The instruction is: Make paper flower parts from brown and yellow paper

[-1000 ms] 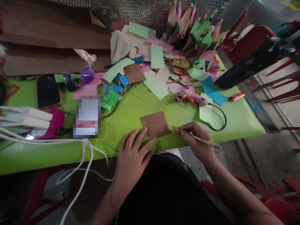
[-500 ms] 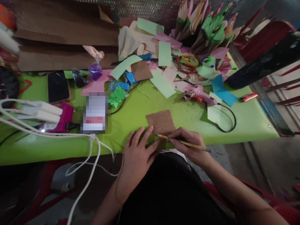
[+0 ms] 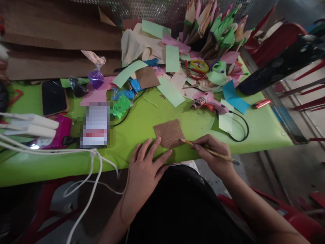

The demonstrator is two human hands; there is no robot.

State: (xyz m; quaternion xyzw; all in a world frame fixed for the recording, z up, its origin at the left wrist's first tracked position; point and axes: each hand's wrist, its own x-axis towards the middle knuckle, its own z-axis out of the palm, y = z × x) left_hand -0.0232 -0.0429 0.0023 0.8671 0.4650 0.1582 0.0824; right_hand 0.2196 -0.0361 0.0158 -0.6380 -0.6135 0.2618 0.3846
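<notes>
A small brown piece of cardboard [image 3: 169,133] with a grid of dark lines lies flat near the front edge of the green table. My left hand [image 3: 146,162] is spread beside it, its fingertips at the cardboard's lower left edge. Pinched in my right hand [image 3: 215,154] is a pencil [image 3: 212,151], slanting down to the left. Its tip meets the cardboard's lower right side, or hovers just over it.
A pink glue gun [image 3: 209,101] with a black cord lies at the right. Behind are paper scraps [image 3: 172,59], scissors [image 3: 199,65] and paper cones [image 3: 213,30]. A blurred-out phone [image 3: 96,123], white cables [image 3: 99,169] and a purple power strip [image 3: 63,127] occupy the left.
My right hand has moved the pencil rightward, from the cardboard's lower left edge to its lower right side. My left hand stays spread by the cardboard. The whole view has shifted slightly.
</notes>
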